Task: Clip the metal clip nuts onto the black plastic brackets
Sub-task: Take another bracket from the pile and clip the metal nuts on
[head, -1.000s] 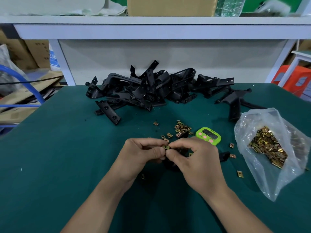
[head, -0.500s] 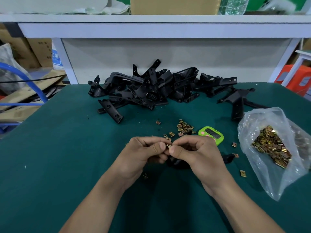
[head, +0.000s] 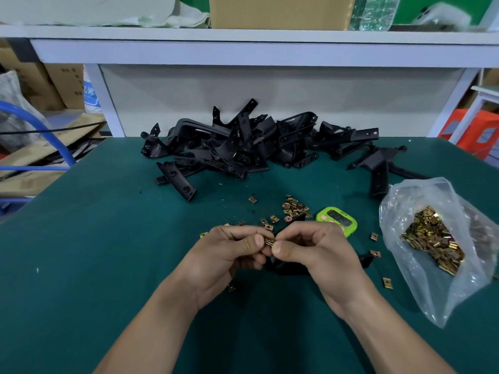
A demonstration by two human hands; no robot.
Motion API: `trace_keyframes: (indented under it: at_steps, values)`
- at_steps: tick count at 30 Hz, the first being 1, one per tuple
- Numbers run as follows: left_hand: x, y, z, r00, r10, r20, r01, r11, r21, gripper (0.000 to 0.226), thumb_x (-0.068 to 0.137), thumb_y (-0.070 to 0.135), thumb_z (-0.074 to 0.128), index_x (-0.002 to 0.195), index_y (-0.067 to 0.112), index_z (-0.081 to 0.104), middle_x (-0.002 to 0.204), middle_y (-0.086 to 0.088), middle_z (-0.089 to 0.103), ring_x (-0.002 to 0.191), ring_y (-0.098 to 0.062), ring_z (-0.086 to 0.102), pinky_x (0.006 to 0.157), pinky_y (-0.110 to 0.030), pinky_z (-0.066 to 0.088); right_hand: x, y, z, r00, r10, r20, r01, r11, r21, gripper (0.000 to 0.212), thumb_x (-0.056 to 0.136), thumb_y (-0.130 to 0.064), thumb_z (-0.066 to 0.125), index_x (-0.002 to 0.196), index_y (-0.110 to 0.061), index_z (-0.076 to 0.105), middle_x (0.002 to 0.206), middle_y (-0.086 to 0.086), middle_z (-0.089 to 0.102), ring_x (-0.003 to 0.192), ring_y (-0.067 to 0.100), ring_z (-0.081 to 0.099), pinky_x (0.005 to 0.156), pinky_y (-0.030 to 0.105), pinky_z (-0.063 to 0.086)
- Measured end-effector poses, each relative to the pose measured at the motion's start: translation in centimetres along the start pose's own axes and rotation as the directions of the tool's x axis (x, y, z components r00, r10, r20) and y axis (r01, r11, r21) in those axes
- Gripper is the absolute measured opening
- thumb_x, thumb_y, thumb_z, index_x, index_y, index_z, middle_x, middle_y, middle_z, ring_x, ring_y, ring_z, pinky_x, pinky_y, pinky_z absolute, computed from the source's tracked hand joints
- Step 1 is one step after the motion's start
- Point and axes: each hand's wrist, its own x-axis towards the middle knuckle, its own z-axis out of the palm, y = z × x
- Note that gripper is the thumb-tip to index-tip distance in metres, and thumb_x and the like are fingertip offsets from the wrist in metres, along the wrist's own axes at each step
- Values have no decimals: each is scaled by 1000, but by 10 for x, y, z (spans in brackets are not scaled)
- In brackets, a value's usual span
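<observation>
A brass-coloured clip nut (head: 269,241) sits pinched between the thumbs and forefingers of both hands, above the middle of the green table (head: 108,238). The left hand (head: 229,255) and right hand (head: 316,255) are brought together, fingers curled, thumb tips almost meeting on the nut. A black plastic bracket (head: 286,267) lies under the right hand, mostly hidden; whether the nut is already on it cannot be told.

Just beyond the hands lies a small heap of loose clip nuts (head: 294,209), with single ones scattered around. To the right, a clear plastic bag (head: 421,193) lies open on the table and holds many more clip nuts (head: 432,238). A green timer (head: 337,221) lies between heap and bag; its display is unreadable. Further back is a pile of black brackets (head: 243,147).

A cardboard box (head: 280,12) stands on the shelf above. A white sack (head: 90,90) at left bears blue characters, too partial to read.

Since half a second ago, little differs: the hands remain together on the nut, and bag and heaps are unmoved.
</observation>
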Motion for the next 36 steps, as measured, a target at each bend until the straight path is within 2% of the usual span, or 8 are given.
trace_keyframes:
  at_steps: [7, 13, 16, 21, 25, 28, 31, 36]
  values:
    - [2, -2, 5, 998, -15, -54, 15, 1000, 6, 18, 85, 17, 70, 94, 4, 79, 76, -10, 68, 64, -15, 61, 62, -24, 53, -1, 0, 2, 1000, -9, -25, 6, 994, -106, 12, 84, -7, 78, 75, -15, 78, 76, 6, 76, 76, 24, 70, 75, 42, 58]
    - [0, -7, 9, 984, 88, -155, -76, 994, 78, 22, 70, 22, 82, 91, 13, 82, 81, -10, 73, 70, -14, 65, 67, -23, 55, 0, 3, 1, 986, -133, -105, 97, 951, -293, 18, 91, -17, 73, 75, -24, 79, 70, 0, 74, 68, 17, 70, 66, 35, 57]
    - [1, -10, 10, 958, 216, -189, -168, 956, 240, 25, 71, 12, 87, 95, 19, 83, 86, -7, 77, 77, -16, 69, 74, -23, 56, 0, 3, 0, 989, -134, -70, 102, 932, -347, 21, 91, -17, 73, 72, -24, 78, 67, -3, 73, 66, 9, 66, 62, 21, 50]
    - [2, -10, 8, 928, 335, -162, -191, 803, 565, 25, 82, 12, 85, 94, 34, 83, 89, 7, 80, 88, -13, 76, 84, -31, 61, 0, 1, -2, 996, -70, -47, 47, 927, -372, 23, 89, -18, 72, 66, -20, 75, 63, -3, 69, 64, 10, 61, 60, 20, 45]
    - [0, -9, 10, 915, 366, -167, -201, 776, 598, 25, 84, 13, 83, 93, 36, 83, 91, 13, 79, 91, -7, 75, 84, -26, 59, -4, -3, 0, 979, -189, -73, 141, 895, -424, 16, 86, -14, 75, 73, -24, 75, 68, -6, 73, 68, 10, 69, 64, 26, 53]
    - [0, -8, 9, 890, 394, -229, -194, 782, 592, 26, 82, 10, 84, 91, 34, 84, 89, 16, 79, 88, -2, 74, 79, -16, 56, -6, -1, 3, 944, -316, -92, 227, 828, -513, 19, 78, -6, 81, 82, -25, 77, 72, -15, 73, 73, 8, 70, 64, 13, 49]
    - [0, -8, 8, 892, 395, -221, -191, 771, 608, 26, 82, 8, 84, 93, 31, 84, 88, 16, 79, 87, -1, 74, 78, -13, 54, -7, 3, 4, 933, -340, -121, 228, 814, -534, 21, 75, -9, 87, 86, -26, 79, 74, -18, 72, 76, 6, 69, 65, 9, 47]
    - [-1, -8, 6, 894, 408, -183, -200, 731, 652, 24, 82, 11, 84, 97, 29, 84, 90, 18, 79, 90, -1, 74, 82, -15, 55, -8, 5, 2, 924, -363, -118, 247, 804, -540, 16, 80, -13, 85, 84, -28, 80, 75, -16, 72, 76, 10, 69, 64, 17, 51]
